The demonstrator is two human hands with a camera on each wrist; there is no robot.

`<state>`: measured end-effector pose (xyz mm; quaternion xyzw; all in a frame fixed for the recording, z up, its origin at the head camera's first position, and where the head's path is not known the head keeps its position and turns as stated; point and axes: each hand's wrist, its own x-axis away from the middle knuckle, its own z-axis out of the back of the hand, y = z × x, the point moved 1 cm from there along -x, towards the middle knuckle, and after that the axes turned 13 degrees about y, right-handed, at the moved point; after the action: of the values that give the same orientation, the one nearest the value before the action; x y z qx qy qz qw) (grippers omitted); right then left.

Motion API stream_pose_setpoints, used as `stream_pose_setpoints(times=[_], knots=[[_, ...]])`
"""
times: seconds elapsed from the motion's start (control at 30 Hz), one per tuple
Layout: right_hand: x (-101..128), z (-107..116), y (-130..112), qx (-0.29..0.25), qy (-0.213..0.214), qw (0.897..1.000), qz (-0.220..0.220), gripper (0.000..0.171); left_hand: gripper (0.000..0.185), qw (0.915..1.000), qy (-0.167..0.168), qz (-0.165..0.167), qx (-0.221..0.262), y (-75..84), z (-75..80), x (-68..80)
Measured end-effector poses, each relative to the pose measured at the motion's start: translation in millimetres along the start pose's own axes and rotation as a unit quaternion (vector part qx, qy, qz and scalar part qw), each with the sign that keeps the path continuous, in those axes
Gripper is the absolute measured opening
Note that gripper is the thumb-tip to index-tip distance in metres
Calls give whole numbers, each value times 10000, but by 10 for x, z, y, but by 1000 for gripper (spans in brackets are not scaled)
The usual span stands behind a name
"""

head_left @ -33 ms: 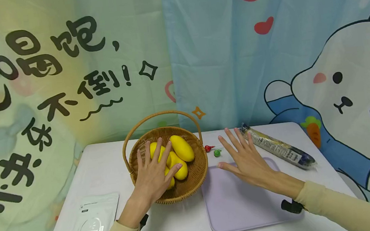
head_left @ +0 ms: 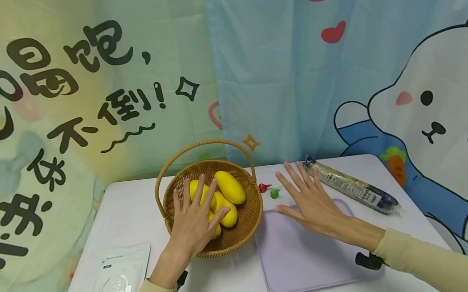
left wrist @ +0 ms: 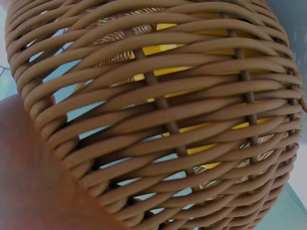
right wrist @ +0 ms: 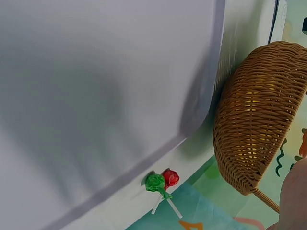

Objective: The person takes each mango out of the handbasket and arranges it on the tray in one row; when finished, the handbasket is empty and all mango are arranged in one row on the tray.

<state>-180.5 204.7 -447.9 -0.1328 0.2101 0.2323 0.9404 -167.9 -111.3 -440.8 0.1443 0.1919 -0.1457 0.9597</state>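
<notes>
My left hand [head_left: 193, 226] hovers with spread, straight fingers in front of and over a wicker basket [head_left: 247, 216] with an arched handle. Several yellow mangoes [head_left: 231, 187] lie in the basket, partly hidden by that hand. The left wrist view is filled by the woven basket wall [left wrist: 163, 100], yellow showing through its gaps. Over a pale purple cutting board [head_left: 310, 257] hangs my right hand [head_left: 317, 206], fingers spread and holding nothing; its shadow falls on the board. Beyond the board lie a red lollipop [right wrist: 171, 177] and a green lollipop [right wrist: 155, 182] with crossed sticks.
A long dark-and-gold wrapped packet [head_left: 354, 185] lies slantwise at the back right of the white table [head_left: 223, 290]. At the front left is a flat white pouch [head_left: 119, 277] with a blue label. A printed curtain [head_left: 260, 67] hangs right behind the table.
</notes>
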Motion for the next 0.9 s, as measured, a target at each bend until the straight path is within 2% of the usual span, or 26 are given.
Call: stream_pose_setpoints(times=[0.33,0.5,0.6,0.7,0.8,0.9], knots=[[15,32,-28,-132,-24,9999,-29,87,76,9998,166,42,71,-8,37,33],[8,56,-59,-306,-36,9995,-10,86,74,9985,512,69,179,-28,91,60],[5,62,-73,-346,-16,9994,22,85,72,9955,879,97,328,-37,139,87],[12,70,-88,-398,-9,9992,22,85,69,9888,1354,150,604,-38,197,120],[23,81,-102,-447,-20,9990,5,84,62,9761,1989,101,869,-41,249,155],[22,93,-136,-500,-24,9987,22,83,54,9587,2661,-13,999,-56,288,193]])
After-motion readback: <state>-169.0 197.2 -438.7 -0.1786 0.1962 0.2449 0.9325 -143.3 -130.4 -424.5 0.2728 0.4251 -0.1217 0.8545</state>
